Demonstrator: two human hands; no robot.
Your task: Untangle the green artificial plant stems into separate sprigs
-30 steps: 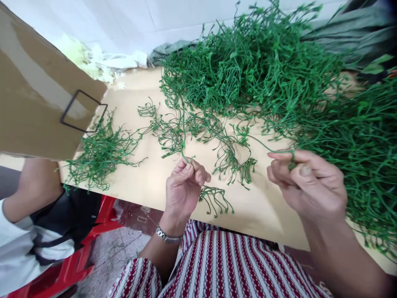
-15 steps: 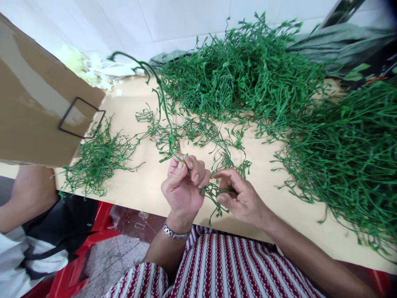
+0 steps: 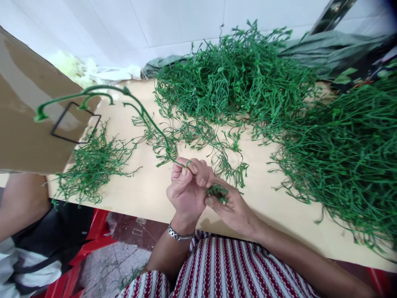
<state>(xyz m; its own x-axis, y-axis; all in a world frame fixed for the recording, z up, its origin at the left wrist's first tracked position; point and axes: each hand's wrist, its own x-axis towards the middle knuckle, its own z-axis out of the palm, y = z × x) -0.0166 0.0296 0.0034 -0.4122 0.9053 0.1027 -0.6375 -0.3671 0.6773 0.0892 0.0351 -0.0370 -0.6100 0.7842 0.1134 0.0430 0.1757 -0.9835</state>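
Observation:
My left hand (image 3: 186, 188) is closed round a long green plastic stem (image 3: 136, 107) that arcs up and to the left, its tip hanging before the cardboard box. My right hand (image 3: 231, 207) touches my left and pinches a small bunch of green sprigs (image 3: 217, 191) between them, just above the near edge of the tan table (image 3: 149, 194). A wristwatch (image 3: 178, 236) sits on my left wrist.
Big heaps of green stems (image 3: 235, 78) fill the back and the right (image 3: 347, 149) of the table; a small pile (image 3: 93, 165) lies left. A cardboard box (image 3: 27, 124) stands at the left. Another person's arm (image 3: 18, 203) and a red stool (image 3: 93, 231) are lower left.
My right hand came from the right heap over to my left hand and closed on the sprigs. The long stem rose off the table and swung leftward.

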